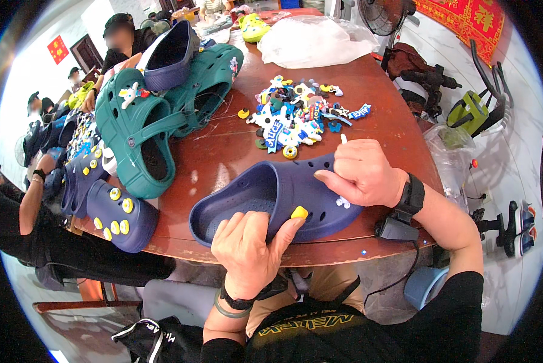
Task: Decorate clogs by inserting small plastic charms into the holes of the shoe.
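A navy clog (302, 181) with round vent holes lies on the table before me, its toe pointing right. My left hand (247, 245) grips its near side, thumb beside a yellow charm (299, 212) on the upper. Over the toe end, my right hand (365, 175) is closed; what its fingers hold is hidden, and a small white piece (344, 138) sticks out above them. A pale charm (343, 202) sits on the clog by the right hand. Just beyond the clog is a pile of colourful shoe charms (295, 118).
Green clogs (132, 130) with a navy one (172, 57) on top are stacked at left, near a navy clog with yellow charms (120, 218). A white plastic bag (314, 42) lies at the back. Co-workers sit left; a fan (383, 15) stands far right.
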A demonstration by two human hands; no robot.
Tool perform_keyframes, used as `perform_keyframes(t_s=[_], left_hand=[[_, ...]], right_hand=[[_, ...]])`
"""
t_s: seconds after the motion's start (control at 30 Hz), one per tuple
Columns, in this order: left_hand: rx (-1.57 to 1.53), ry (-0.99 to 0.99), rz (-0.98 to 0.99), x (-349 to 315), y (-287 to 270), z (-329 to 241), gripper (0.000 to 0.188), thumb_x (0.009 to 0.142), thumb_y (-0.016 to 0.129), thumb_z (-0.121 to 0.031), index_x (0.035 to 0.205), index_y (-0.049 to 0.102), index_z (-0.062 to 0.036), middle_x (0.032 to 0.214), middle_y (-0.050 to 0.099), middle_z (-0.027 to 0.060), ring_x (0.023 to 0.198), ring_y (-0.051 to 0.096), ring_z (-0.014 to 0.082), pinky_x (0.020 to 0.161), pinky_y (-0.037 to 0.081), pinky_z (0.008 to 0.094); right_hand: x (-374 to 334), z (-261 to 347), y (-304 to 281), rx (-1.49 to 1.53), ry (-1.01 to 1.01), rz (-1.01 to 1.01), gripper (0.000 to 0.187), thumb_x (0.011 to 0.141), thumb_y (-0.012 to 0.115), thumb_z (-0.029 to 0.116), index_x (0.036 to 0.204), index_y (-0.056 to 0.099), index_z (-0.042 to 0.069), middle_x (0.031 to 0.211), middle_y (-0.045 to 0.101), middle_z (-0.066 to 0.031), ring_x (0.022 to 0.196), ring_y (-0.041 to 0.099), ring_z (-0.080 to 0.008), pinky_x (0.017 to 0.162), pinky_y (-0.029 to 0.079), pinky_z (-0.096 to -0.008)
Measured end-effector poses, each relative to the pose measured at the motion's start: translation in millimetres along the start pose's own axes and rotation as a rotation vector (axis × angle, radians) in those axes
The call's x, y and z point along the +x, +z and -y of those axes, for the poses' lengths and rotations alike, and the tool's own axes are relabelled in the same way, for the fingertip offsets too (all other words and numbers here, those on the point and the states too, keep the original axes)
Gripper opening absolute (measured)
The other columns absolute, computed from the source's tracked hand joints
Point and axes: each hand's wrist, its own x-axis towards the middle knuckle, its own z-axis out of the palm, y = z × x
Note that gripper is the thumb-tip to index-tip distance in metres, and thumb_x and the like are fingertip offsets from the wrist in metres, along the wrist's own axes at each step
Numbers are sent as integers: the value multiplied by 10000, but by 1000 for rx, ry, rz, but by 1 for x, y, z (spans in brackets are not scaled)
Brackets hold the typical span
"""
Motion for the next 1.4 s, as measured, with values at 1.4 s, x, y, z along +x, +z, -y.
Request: perform_keyframes(t_s=[1.4], left_hand=[[-198, -7, 67, 4, -2, 2, 243, 919, 505, -126, 689, 502, -48, 626, 449, 106, 572, 460, 317, 537, 326, 392]], right_hand=[[10, 40, 9, -128, -21, 129, 393, 720, 754, 395, 829, 519, 99, 796, 490, -75, 744, 502, -252, 664, 390, -372]])
